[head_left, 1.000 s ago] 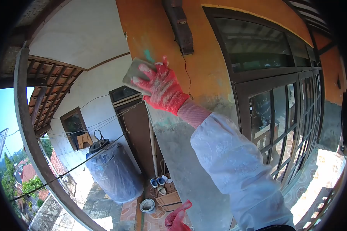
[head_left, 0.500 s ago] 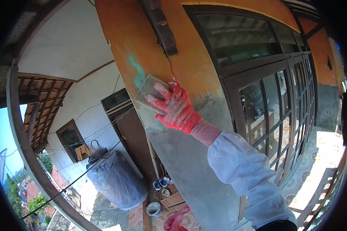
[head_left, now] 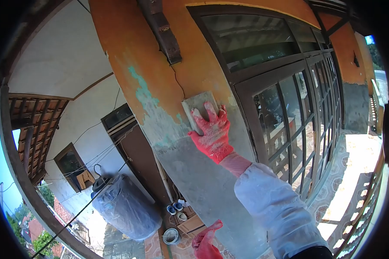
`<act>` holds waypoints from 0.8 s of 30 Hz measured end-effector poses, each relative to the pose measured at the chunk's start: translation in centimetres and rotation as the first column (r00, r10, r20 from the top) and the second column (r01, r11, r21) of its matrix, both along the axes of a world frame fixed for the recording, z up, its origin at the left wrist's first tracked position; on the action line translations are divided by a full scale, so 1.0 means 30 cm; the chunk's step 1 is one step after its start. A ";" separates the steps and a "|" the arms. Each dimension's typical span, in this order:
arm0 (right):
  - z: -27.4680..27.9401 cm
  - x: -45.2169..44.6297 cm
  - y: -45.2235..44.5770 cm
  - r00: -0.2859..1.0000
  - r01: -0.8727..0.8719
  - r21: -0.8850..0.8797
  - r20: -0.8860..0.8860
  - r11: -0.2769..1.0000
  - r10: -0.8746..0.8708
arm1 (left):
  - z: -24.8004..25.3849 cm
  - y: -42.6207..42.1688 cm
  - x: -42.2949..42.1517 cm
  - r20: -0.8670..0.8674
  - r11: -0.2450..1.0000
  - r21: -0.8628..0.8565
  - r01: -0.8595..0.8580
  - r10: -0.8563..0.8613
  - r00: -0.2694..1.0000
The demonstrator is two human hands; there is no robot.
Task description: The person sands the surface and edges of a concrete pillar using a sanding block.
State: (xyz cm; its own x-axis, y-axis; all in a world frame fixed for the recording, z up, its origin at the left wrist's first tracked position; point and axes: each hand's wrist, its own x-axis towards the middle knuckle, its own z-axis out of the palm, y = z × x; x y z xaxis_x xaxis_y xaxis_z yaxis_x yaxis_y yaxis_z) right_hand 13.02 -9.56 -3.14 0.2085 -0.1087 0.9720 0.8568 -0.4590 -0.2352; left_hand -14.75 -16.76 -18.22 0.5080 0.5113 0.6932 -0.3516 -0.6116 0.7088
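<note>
My right hand (head_left: 214,133), in a red glove smeared with grey-white, presses a flat grey rectangular pad (head_left: 197,108) against the wall (head_left: 194,172). Its fingers are spread over the pad. The pad lies just below a thin crack, where orange paint meets grey plaster. Left of it is a patch of turquoise and pale scraped surface. My left hand (head_left: 206,242), also in a red glove, is low at the bottom edge, partly cut off. One of its fingers points up to the right; the others look curled, and nothing shows in them.
A dark wooden beam (head_left: 162,32) juts out above the crack. Dark-framed windows (head_left: 285,116) stand at right. Lower left are a plastic-wrapped barrel (head_left: 127,209), a white bucket (head_left: 171,236), shoes (head_left: 175,208) and a cardboard box (head_left: 191,225). A cable crosses the left side.
My right hand and the pad have moved right and down across the wall, off the turquoise patch, which is now more exposed. The camera view has shifted to the right. My left hand remains low.
</note>
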 end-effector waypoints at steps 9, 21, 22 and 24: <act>0.048 0.272 -0.138 0.995 0.081 0.111 -0.069 0.991 -0.073 | -0.068 -0.046 0.200 -0.061 0.982 -0.146 0.120 -0.130 0.990; 0.060 0.504 -0.372 0.752 -0.405 0.436 -0.342 0.804 0.564 | 0.175 -0.115 0.644 0.173 0.960 -0.271 0.066 -0.019 0.985; 0.019 0.495 -0.393 0.703 -0.482 0.371 -0.377 0.794 0.603 | 0.228 -0.131 0.691 0.182 0.978 -0.199 0.059 -0.022 0.983; -0.043 0.417 -0.449 0.681 -0.531 0.251 -0.442 0.810 0.583 | 0.319 -0.148 0.791 0.179 0.978 -0.197 0.073 -0.037 0.983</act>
State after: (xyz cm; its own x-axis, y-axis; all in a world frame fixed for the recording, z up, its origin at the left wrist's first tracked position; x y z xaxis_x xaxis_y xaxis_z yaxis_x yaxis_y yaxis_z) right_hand 25.54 -23.02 -4.42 0.6901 0.0958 0.7174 0.7085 0.1131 -0.6966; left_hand 8.97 -21.20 -8.64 0.4203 0.6246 0.6582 -0.5090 -0.4382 0.7409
